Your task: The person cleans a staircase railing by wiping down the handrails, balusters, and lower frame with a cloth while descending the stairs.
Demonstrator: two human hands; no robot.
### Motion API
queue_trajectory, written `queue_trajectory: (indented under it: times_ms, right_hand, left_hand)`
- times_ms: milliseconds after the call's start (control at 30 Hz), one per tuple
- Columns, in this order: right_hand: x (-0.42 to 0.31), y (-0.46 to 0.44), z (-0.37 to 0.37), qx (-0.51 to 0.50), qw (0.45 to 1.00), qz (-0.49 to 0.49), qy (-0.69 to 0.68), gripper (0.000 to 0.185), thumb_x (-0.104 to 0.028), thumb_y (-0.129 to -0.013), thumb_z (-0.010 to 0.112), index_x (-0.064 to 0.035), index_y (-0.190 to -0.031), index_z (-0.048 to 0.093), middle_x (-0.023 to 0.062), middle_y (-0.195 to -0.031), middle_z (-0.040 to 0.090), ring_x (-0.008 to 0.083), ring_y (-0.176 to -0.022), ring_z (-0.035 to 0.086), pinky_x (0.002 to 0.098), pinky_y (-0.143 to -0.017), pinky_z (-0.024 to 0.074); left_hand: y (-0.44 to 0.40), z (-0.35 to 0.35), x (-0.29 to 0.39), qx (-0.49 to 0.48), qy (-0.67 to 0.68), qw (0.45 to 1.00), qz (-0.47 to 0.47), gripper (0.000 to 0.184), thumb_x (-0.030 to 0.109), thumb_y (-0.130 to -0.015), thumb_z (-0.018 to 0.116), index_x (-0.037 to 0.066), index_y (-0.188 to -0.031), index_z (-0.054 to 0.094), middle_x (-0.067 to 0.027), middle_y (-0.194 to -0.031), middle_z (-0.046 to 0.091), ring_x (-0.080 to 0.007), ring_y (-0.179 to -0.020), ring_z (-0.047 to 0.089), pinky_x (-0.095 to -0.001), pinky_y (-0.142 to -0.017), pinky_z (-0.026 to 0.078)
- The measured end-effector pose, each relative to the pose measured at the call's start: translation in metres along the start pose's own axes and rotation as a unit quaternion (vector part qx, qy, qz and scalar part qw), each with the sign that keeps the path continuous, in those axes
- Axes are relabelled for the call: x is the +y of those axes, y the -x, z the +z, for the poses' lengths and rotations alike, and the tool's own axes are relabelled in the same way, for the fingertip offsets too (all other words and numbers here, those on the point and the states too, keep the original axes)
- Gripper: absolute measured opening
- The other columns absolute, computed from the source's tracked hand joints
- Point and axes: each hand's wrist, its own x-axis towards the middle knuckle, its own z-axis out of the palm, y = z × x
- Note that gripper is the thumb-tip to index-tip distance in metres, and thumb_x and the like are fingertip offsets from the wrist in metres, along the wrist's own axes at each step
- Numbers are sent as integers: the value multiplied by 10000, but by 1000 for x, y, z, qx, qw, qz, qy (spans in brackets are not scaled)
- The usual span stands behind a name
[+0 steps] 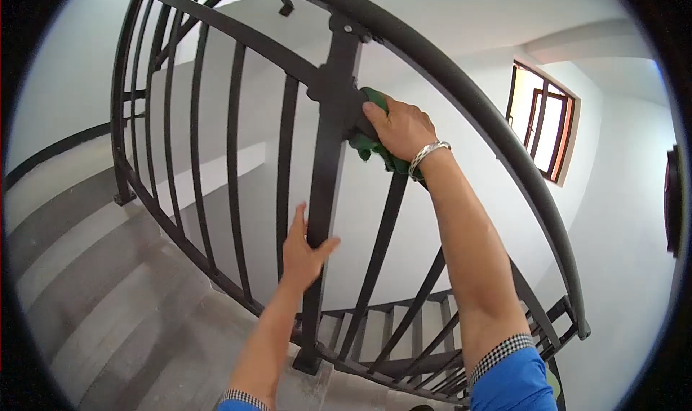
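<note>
My right hand [405,128] grips a green cloth [371,146], pressed round the sloping crossbar just right of the dark square post [330,173]. A silver bracelet [430,156] circles that wrist. Lower down, my left hand [305,251] is beside the same post with thumb and fingers spread, one on each side of it; whether it touches the metal I cannot tell. Part of the cloth is hidden behind my right fingers.
A curved dark handrail [468,86] arches over the post. Thin vertical balusters [234,173] stand to both sides. Grey steps [79,245] rise at left, and more stairs [382,332] lie below beyond the railing. A framed window [542,119] is in the white wall at right.
</note>
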Motion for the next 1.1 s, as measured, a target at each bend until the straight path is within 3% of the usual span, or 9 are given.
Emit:
queue_trajectory:
  times_ms: [100, 200, 300, 433, 633, 700, 833, 967, 1100]
  right_hand:
    - [18, 22, 13, 75, 996, -24, 50, 434, -428, -879, 395, -100, -1124, 538, 188, -840, 627, 359, -797, 605, 446, -744, 467]
    - [30, 64, 10, 137, 987, 7, 86, 340, -364, -839, 516, -130, -1084, 551, 136, -739, 599, 315, -719, 599, 446, -682, 461]
    - [79, 108, 28, 280, 944, -32, 173, 379, -323, -747, 636, -169, -1087, 578, 91, -834, 603, 262, -743, 585, 397, -685, 443]
    - [109, 147, 32, 318, 915, -21, 247, 449, -315, -693, 689, -194, -1113, 581, 60, -894, 595, 227, -792, 561, 405, -742, 399]
    - [15, 55, 40, 283, 939, -63, 187, 460, -318, -741, 635, -178, -1155, 493, 57, -866, 572, 235, -779, 561, 401, -670, 405]
    - [-8, 31, 46, 318, 926, -58, 195, 468, -323, -737, 639, -185, -1159, 489, 49, -853, 556, 229, -753, 552, 387, -654, 399]
    - [42, 69, 37, 343, 907, -116, 215, 526, -329, -698, 678, -220, -1173, 481, 24, -840, 538, 212, -715, 543, 368, -638, 388]
    - [132, 171, 24, 306, 912, -48, 270, 628, -268, -565, 777, -195, -1145, 549, 52, -942, 580, 218, -803, 550, 381, -726, 393]
    - [153, 206, 23, 319, 914, 9, 248, 487, -234, -661, 717, -174, -1124, 579, 40, -964, 611, 236, -905, 523, 408, -847, 326]
  left_hand:
    - [-12, 7, 5, -51, 24, 989, -137, 466, 111, -721, 686, 0, -1117, 466, -74, -798, 588, -150, -667, 564, -285, -618, 479]
    - [-8, 14, 5, 7, 6, 990, -139, 314, 92, -696, 660, -25, -946, 511, -77, -753, 581, -155, -657, 548, -288, -609, 454]
    - [-11, 12, 1, 10, 66, 988, -139, 282, 65, -700, 634, -13, -938, 506, -58, -740, 562, -125, -638, 524, -265, -588, 442]
    - [-14, 17, 3, 23, 67, 988, -140, 271, 58, -701, 621, -11, -937, 506, -52, -733, 555, -116, -628, 518, -256, -576, 437]
    - [-13, 13, 18, 52, -88, 986, -133, 327, 60, -696, 630, -13, -993, 513, -57, -759, 572, -136, -637, 543, -274, -581, 457]
    - [-18, 6, -4, 10, -39, 981, -189, 382, 50, -693, 624, -14, -1052, 511, -93, -874, 590, -169, -736, 565, -292, -670, 470]
    - [-23, 2, -5, -8, 78, 983, -166, 341, 35, -701, 608, -18, -1022, 504, -73, -835, 572, -144, -702, 549, -267, -633, 453]
    - [-23, 8, -3, 25, 36, 986, -159, 318, 34, -707, 608, -11, -1003, 502, -58, -791, 559, -118, -669, 535, -254, -601, 443]
    - [-17, 13, 8, 12, 64, 983, -170, 333, 30, -711, 616, -25, -1017, 495, -76, -795, 574, -143, -698, 552, -270, -628, 453]
